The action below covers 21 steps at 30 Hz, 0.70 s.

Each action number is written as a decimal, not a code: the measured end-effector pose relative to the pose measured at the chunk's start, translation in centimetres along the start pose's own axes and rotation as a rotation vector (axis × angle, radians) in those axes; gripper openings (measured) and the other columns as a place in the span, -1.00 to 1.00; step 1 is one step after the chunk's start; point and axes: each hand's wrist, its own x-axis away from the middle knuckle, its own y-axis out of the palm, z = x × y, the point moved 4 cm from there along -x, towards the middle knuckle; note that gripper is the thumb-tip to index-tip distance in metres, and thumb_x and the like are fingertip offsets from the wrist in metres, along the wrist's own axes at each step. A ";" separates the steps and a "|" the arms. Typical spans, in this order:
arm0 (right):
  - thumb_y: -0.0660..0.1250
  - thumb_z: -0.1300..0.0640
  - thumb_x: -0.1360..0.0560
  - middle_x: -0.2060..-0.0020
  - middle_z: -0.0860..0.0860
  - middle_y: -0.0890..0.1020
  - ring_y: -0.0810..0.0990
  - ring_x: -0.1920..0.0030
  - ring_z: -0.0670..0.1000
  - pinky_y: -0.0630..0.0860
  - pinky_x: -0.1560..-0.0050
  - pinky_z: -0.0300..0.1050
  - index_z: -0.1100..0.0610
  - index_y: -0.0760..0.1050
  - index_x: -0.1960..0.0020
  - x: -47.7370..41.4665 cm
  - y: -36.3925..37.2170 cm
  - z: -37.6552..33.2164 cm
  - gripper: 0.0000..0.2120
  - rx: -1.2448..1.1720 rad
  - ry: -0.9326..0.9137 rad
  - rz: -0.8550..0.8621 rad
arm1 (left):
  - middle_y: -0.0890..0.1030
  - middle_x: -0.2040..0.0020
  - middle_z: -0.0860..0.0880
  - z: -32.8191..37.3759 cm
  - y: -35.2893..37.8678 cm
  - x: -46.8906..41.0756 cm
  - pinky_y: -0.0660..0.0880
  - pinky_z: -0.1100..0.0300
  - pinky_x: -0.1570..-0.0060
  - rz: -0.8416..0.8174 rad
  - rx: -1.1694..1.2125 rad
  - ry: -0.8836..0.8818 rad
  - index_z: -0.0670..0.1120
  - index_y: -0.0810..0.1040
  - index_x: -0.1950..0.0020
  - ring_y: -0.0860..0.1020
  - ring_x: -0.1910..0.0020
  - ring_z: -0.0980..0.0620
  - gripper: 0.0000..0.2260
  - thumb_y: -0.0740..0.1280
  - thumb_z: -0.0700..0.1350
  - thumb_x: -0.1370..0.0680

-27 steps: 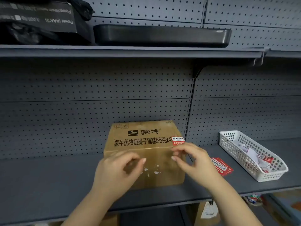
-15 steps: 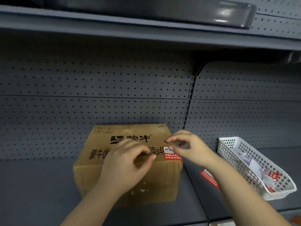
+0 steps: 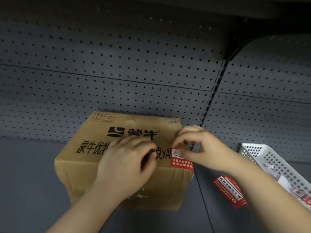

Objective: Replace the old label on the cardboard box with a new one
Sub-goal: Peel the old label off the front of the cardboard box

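The cardboard box [image 3: 124, 158] is placed on the shelf [image 3: 30, 182]. Its red label [image 3: 180, 163], at the right front edge, is pinched at the top by the nearer right hand [image 3: 200, 147]; the box is braced by the curled left hand [image 3: 127, 163].

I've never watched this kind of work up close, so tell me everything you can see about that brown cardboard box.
The cardboard box is plain brown, a little dented, printed with a black logo and large black Chinese characters. It sits on the grey shelf, turned at an angle. A red and white label is stuck at its upper right front corner. The left hand rests on the front face; the right hand pinches at the label's top. Small white scraps mark the lower front.
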 end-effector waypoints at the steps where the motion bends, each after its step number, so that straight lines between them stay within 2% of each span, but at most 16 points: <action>1: 0.43 0.05 -0.42 0.16 -0.07 0.58 0.49 0.02 -0.05 0.40 -0.05 -0.21 -0.02 0.63 0.07 -0.2 0.1 -0.1 -0.90 0.005 -0.003 0.006 | 0.68 -0.04 0.10 0.0 0.0 0.0 0.43 0.12 -0.05 -0.004 -0.003 -0.001 0.06 0.67 0.01 0.61 -0.06 0.06 -0.76 0.24 0.04 -0.46; 6: 0.41 -0.04 -0.40 0.25 -0.06 0.54 0.48 0.10 -0.05 0.37 0.00 -0.23 -0.01 0.61 0.13 -0.8 0.2 -0.2 -0.88 0.010 0.025 0.000 | 0.69 -0.02 0.08 0.1 0.0 0.0 0.42 0.14 0.02 -0.009 -0.016 -0.003 0.04 0.66 0.02 0.61 -0.03 0.05 -0.79 0.27 0.01 -0.44; 11: 0.42 0.02 -0.43 0.25 -0.01 0.55 0.47 0.08 0.00 0.39 -0.03 -0.21 -0.01 0.59 0.13 -1.0 0.2 -0.5 -0.93 0.040 0.052 -0.056 | 0.68 -0.03 0.07 0.1 0.2 0.1 0.42 0.12 0.01 -0.026 -0.015 -0.008 0.04 0.65 0.00 0.61 -0.04 0.04 -0.79 0.27 0.02 -0.46; 15: 0.42 0.06 -0.44 0.26 0.01 0.54 0.46 0.10 0.00 0.36 0.04 -0.26 0.00 0.57 0.16 -1.5 0.2 -0.5 -0.95 0.036 0.085 -0.114 | 0.68 -0.03 0.06 -0.1 0.3 0.1 0.41 0.12 0.01 -0.022 -0.006 -0.011 0.03 0.65 0.00 0.60 -0.04 0.03 -0.79 0.27 0.01 -0.46; 18: 0.40 0.07 -0.46 0.26 -0.09 0.49 0.42 0.09 -0.03 0.43 0.05 -0.17 -0.05 0.51 0.16 -1.7 0.3 -0.4 -0.92 0.030 0.122 -0.187 | 0.68 -0.03 0.05 -0.1 0.3 0.1 0.43 0.10 0.00 -0.030 0.004 -0.009 0.03 0.65 -0.01 0.60 -0.04 0.02 -0.77 0.25 0.02 -0.47; 21: 0.41 0.09 -0.46 0.23 -0.10 0.50 0.45 0.09 -0.02 0.50 0.01 -0.03 -0.05 0.49 0.15 -1.8 0.2 -0.2 -0.90 -0.006 0.141 -0.250 | 0.68 -0.02 0.05 -0.1 0.3 0.0 0.44 0.08 0.00 -0.032 0.022 -0.009 0.02 0.65 0.00 0.60 -0.04 0.01 -0.76 0.23 0.02 -0.47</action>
